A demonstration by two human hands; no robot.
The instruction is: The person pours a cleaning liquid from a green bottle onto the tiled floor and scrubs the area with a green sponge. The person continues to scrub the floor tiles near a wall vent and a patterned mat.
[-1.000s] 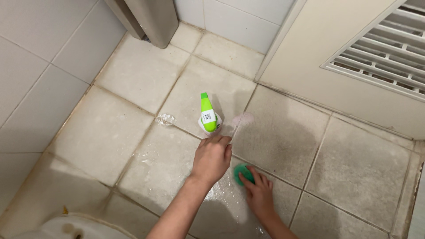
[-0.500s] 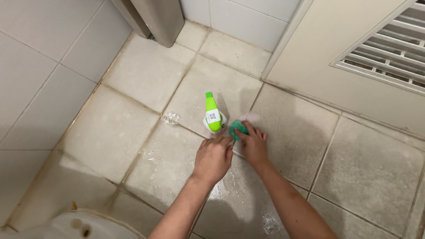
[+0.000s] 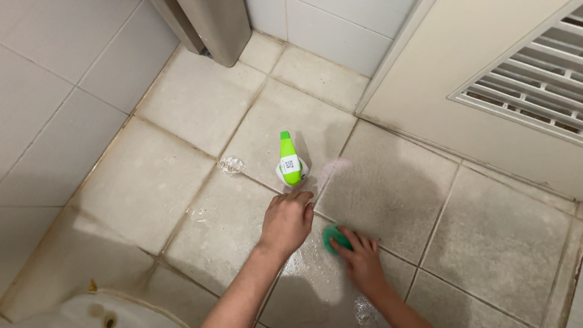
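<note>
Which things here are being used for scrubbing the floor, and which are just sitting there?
In use:
- green scrubber under the right hand
- wet floor tiles, with the left hand pressed on them
- green spray bottle standing close by

Just there:
- vented door
- toilet
- clear wrapper scrap

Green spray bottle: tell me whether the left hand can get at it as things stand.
Probably yes. The left hand rests on the floor tile just below the green spray bottle, fingertips close to its base, and nothing lies between them. The right hand is off to the side on the green scrubber.
</note>
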